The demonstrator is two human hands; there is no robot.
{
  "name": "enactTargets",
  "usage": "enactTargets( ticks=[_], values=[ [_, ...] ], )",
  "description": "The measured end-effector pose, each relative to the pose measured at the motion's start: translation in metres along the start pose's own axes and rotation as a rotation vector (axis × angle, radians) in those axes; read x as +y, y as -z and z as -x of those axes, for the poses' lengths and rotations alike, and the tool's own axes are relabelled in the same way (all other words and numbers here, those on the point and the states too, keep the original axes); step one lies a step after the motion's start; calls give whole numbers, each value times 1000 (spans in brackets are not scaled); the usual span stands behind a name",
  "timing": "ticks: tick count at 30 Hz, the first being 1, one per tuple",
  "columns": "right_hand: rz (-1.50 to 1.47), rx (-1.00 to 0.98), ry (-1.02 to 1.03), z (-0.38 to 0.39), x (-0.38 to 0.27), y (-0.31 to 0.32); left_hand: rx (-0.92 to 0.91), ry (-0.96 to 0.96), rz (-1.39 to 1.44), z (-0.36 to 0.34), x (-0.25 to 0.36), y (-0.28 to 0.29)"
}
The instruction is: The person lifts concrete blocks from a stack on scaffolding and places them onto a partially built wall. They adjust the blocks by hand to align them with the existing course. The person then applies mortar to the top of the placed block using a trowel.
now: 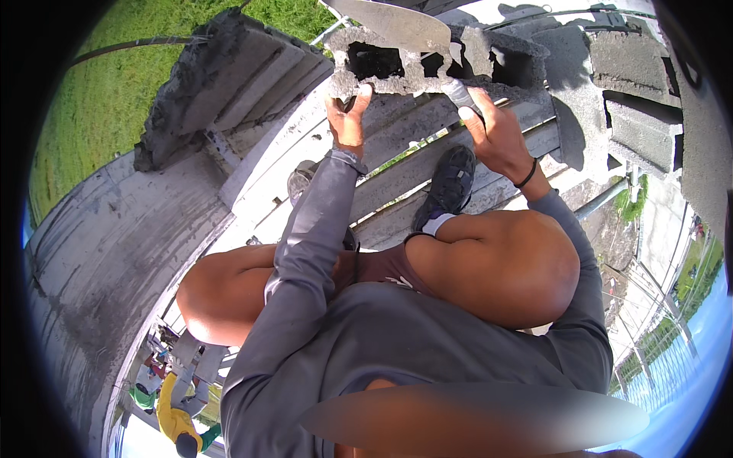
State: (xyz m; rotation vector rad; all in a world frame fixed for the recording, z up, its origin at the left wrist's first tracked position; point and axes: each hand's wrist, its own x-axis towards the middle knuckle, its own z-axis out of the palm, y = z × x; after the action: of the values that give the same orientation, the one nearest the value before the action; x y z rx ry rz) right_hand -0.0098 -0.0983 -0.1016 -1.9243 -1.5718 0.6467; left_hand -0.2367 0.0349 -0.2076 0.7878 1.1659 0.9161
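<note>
A rough grey hollow concrete block (412,82) lies across the top middle, dark cavities showing. My left hand (347,114) grips its near edge, thumb on top and fingers mostly hidden below. My right hand (492,133) is wrapped round the handle of a metal trowel (397,27), whose wide blade reaches up and left over the block's far side. Under both hands are grey, weathered planks (389,198), with my shoes (450,183) on them between my bent knees.
A jagged concrete piece (252,84) stands at upper left, a rusty bar (130,49) over grass beside it. More grey blocks (634,130) are at right, near a metal pipe (599,202). Other people, one in a yellow top (172,404), are at lower left.
</note>
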Motion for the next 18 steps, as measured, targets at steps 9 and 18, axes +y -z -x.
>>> enactTargets(
  ticks=[9,18],
  values=[
    [-13,46,-14,5,-7,-12,-18,16,-7,2,3,0],
    [-2,16,-21,-4,-7,0,-11,46,8,-1,4,-2]
  ],
)
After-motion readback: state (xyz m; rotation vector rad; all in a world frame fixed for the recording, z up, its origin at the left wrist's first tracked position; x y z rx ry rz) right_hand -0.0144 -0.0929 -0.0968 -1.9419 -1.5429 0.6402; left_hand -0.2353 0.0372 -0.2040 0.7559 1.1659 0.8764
